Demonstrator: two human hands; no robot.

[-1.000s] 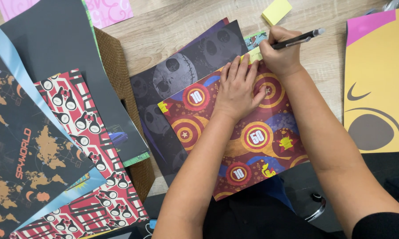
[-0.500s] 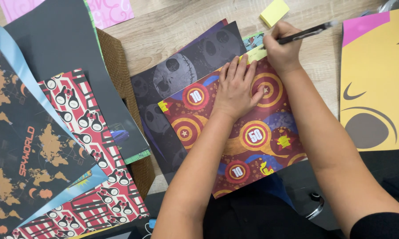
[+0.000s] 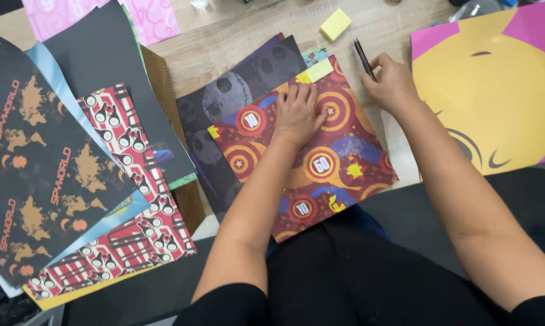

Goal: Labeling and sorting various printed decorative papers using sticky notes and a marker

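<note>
Flat under my left hand (image 3: 298, 115) lay the red patterned sheet (image 3: 321, 163) with its target rings, sitting askew on top of a dark sheet with pale round faces (image 3: 236, 102), near the table's front edge just ahead of my lap. My fingers were spread and pressed down on its upper middle, pinning it. It looked thin, light and floppy to me, probably slick on the sheet beneath, so I judged a flat palm would hold it better than a pinch, and that a lift would best start at a free corner to avoid creasing. A small yellow sticky note (image 3: 318, 70) sat on its top corner. My right hand (image 3: 393, 84) rested just beside the sheet's right edge, fingers curled around a black pen (image 3: 364, 58). Beyond lay a yellow sticky pad (image 3: 335, 24) on the wooden table (image 3: 224, 42), a large yellow and pink sheet (image 3: 496, 90) to the right, and fanned patterned sheets (image 3: 73, 181) well to the left.
</note>
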